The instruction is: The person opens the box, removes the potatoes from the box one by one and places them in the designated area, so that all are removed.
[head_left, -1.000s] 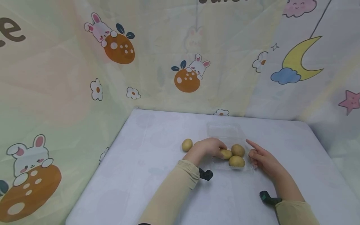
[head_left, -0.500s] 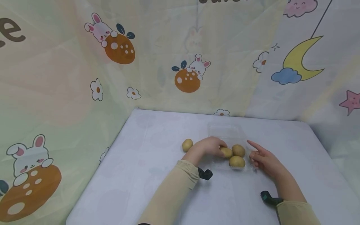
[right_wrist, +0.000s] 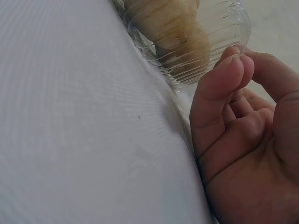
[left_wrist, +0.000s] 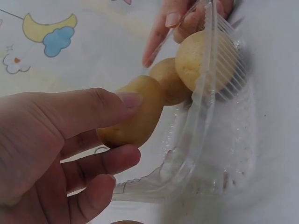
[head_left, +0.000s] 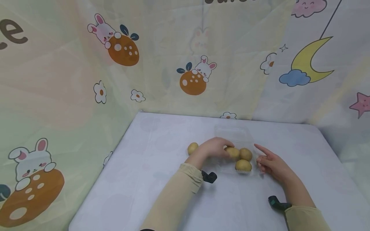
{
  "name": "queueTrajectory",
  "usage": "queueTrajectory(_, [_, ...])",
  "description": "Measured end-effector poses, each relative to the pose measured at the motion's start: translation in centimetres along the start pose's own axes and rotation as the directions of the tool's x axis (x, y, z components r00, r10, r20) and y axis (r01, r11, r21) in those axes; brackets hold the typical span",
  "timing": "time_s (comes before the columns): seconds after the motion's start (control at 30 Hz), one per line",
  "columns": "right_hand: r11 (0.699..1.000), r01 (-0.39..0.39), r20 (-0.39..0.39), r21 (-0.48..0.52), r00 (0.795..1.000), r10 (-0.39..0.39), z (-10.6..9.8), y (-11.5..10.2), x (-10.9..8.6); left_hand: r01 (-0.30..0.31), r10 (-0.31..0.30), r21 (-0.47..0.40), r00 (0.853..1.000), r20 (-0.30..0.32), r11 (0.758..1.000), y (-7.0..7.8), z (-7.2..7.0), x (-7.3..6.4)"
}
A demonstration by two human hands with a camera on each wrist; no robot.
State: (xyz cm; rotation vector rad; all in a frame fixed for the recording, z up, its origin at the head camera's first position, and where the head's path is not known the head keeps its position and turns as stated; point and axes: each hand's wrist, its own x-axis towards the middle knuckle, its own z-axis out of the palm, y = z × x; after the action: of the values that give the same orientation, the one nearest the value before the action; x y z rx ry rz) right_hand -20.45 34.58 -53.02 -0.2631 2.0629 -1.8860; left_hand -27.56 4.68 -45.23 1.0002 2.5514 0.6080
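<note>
My left hand (head_left: 215,147) holds a potato (left_wrist: 140,116) between thumb and fingers, over the left part of a clear plastic box (head_left: 225,169). Inside the box, two more potatoes sit toward its right side, a rear one (head_left: 245,154) and a front one (head_left: 243,165). At the box's right edge, my right hand (head_left: 273,165) pinches the rim with thumb and finger, its index finger stretched out. That grip shows closer in the right wrist view, beside the ribbed box wall (right_wrist: 201,65).
Left of the box, behind my left wrist, a loose potato (head_left: 192,148) lies on the white-covered table (head_left: 138,179). The box's clear lid (head_left: 232,132) lies opened toward the back. A printed cloth (head_left: 162,64) hangs behind the table.
My left hand has risen slightly, and the potato in it has come up with it. The right hand keeps its place at the box's edge.
</note>
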Motion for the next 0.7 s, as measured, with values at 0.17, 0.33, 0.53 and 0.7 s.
queueTrajectory(0.17, [1.0,-0.006,-0.006,0.002,1.0,0.006,0.0,-0.2,-0.1,-0.009,0.009,-0.013,1.0,-0.02,1.0,-0.1,-0.6,-0.6])
queueTrajectory(0.33, [1.0,-0.003,-0.011,0.002,1.0,0.003,0.1,-0.1,-0.1,-0.013,0.009,-0.074,0.998,-0.062,0.997,-0.6,-1.1,-1.5])
queueTrajectory(0.53, [1.0,0.021,0.003,-0.011,1.0,-0.021,0.1,-0.1,-0.1,0.028,-0.047,-0.167,0.992,-0.114,0.985,-2.3,-1.6,-2.7])
queueTrajectory(0.7, [0.999,0.029,0.007,-0.015,1.0,-0.029,0.1,-0.1,-0.1,0.073,-0.11,-0.229,0.982,-0.154,0.971,-3.9,-2.2,-3.7])
